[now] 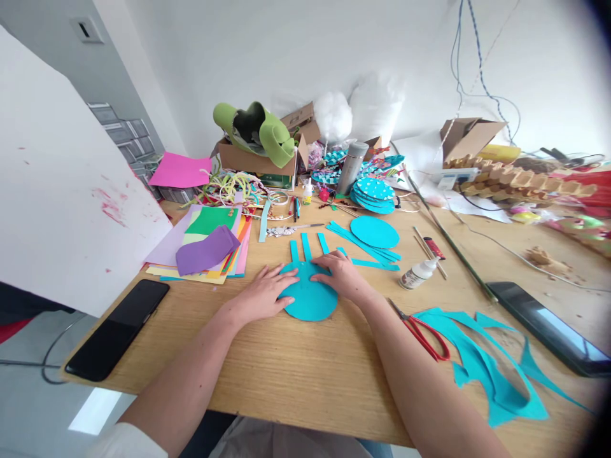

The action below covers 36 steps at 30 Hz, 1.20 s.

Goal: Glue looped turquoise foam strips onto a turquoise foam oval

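Observation:
A blue paper circle [311, 302] lies flat on the table in front of me, with three blue paper strips [306, 247] standing out from its far edge. My left hand [268, 289] rests on the circle's left side, fingers spread. On its upper right, my right hand [340, 273] presses down near the base of the strips, fingers stretched out. A second blue circle [375, 232] and more loose strips [358, 245] lie just beyond my right hand. To the right are a white glue bottle [416, 275] on its side and red-handled scissors [424, 334].
Blue paper offcuts [496, 369] and a dark phone [548, 327] lie at the right. Another black phone [117, 331] is near the left edge, below stacked coloured sheets [207, 245]. Farther back stand a grey bottle [352, 168], dotted blue circles [375, 191] and a cardboard box [252, 159].

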Available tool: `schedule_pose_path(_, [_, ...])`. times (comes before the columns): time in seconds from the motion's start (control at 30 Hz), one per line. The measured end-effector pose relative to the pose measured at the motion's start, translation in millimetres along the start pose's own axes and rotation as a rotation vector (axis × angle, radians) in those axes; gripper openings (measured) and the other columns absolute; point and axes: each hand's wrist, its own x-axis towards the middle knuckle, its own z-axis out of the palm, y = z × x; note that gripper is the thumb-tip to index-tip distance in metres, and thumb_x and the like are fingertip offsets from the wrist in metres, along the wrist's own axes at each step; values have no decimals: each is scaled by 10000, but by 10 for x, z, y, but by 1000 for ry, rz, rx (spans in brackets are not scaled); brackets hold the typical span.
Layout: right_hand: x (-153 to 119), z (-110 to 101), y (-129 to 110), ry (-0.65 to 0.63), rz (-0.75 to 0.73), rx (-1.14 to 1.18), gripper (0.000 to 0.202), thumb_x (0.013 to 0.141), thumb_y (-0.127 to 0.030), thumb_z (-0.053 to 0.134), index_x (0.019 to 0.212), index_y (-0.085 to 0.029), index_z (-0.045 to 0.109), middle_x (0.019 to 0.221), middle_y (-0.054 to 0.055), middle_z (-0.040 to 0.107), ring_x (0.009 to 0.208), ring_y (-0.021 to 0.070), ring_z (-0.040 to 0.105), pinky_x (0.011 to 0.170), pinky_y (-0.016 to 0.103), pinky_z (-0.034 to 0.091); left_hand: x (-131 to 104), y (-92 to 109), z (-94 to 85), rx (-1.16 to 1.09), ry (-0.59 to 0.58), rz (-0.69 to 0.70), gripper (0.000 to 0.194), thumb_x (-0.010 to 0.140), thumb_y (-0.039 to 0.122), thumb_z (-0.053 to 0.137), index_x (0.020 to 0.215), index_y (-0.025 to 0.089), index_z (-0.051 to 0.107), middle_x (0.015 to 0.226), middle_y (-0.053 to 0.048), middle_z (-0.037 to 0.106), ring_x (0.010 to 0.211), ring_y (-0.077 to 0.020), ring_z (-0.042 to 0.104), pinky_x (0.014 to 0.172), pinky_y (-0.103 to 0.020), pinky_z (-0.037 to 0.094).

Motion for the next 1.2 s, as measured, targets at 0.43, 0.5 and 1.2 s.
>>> schedule_pose_path(0.43, [-4,11,-6,4,-7,-12,380,811,-452,654,1133,-250,666,1061,76,702,1058,269,534,908,454,410,1,-31,21,-11,12,15,489,925,388,485,1399,303,402,1525,8,332,1438,-252,186,1158,-484,143])
schedule_pose_path(0.5, [0,3,0,18,-8,-3,351,821,-440,645,1113,-248,674,1057,75,703,1051,266,541,901,442,416,0,-30,23,-13,15,16,487,923,386,489,1397,301,409,1525,8,333,1436,-255,191,1157,-487,147])
schedule_pose_path(1.2, [-106,-416,306,3,681,-304,246,822,-412,572,826,-189,675,887,119,714,862,276,651,609,307,390,4,-32,25,-23,11,9,483,920,378,504,1389,297,422,1523,19,334,1434,-251,202,1161,-486,142])
